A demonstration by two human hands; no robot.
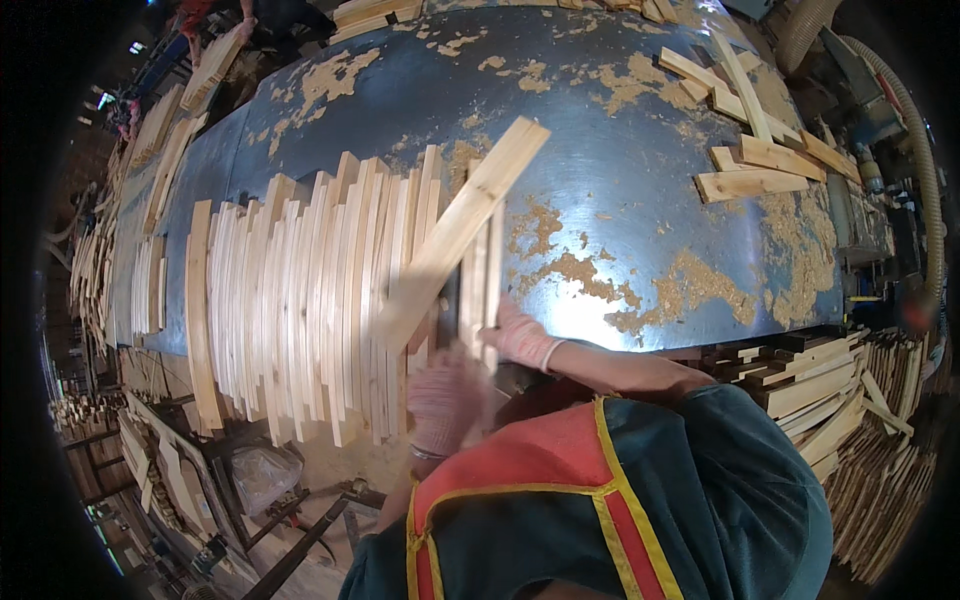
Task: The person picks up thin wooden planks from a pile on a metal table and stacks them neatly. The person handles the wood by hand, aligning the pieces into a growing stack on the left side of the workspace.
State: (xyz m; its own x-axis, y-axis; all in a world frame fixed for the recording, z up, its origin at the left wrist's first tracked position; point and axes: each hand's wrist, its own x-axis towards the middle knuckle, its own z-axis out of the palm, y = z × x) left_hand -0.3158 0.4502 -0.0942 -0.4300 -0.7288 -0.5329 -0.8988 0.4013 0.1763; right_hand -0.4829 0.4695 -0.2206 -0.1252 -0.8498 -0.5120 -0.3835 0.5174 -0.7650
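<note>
Both hands wear light knitted gloves. My right hand (pixel 522 336) is closed at the near part of an upright-standing pair of narrow wooden strips (pixel 494 265), its thumb side against the wood. Left of it, my left hand (pixel 445 402) is smeared by motion, so its fingers do not show clearly. Just beyond it, a wooden board (pixel 465 220) lies slanted across the strips, its far end to the right and its near end blurred. A long row of wooden strips (pixel 300 300) stands packed side by side to the left, with uneven ends.
The dark metal table (pixel 420 85) carries patches of sawdust (pixel 570 275). Loose boards (pixel 750 155) lie crossed at the far right. More lumber (pixel 810 385) is stacked at the near right, with wood piles (pixel 150 270) along the left. A ribbed hose (pixel 915 150) hangs at the right.
</note>
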